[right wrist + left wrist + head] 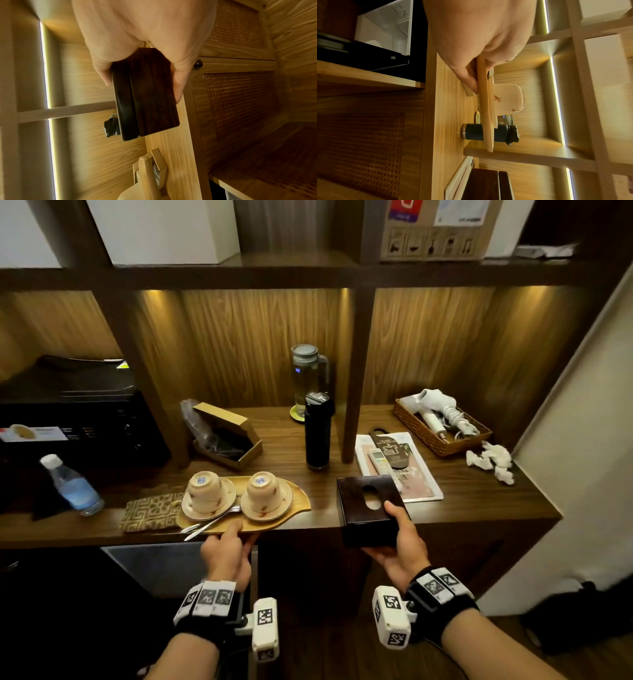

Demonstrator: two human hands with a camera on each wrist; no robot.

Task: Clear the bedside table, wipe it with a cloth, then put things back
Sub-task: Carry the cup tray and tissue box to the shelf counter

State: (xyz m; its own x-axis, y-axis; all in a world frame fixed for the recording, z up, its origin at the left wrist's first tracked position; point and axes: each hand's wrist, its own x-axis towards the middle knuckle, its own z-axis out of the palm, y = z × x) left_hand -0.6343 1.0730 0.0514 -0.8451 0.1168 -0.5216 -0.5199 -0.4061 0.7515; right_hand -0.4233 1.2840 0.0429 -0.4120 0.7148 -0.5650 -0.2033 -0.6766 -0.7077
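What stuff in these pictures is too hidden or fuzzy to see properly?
- Head view: inside the dark wooden tissue box, only a black slot shows.
- Head view: print on the door hanger, too small.
- Left wrist view: cups on the wooden tray, mostly behind its edge.
- Right wrist view: black flask, hidden by the box.

Both hands forward, each gripping, forearms entering from the bottom of the frame.

Left hand (pixel 228 553), centre-left of head view: thumb on top, fingers (pixel 468 75) curled beneath a thin flat edge, pinching it. Right hand (pixel 399 546), centre-right: thumb over the top, fingers (pixel 179 86) wrapped under, palm cupping a block. Both wrists wear black straps with marker tags.
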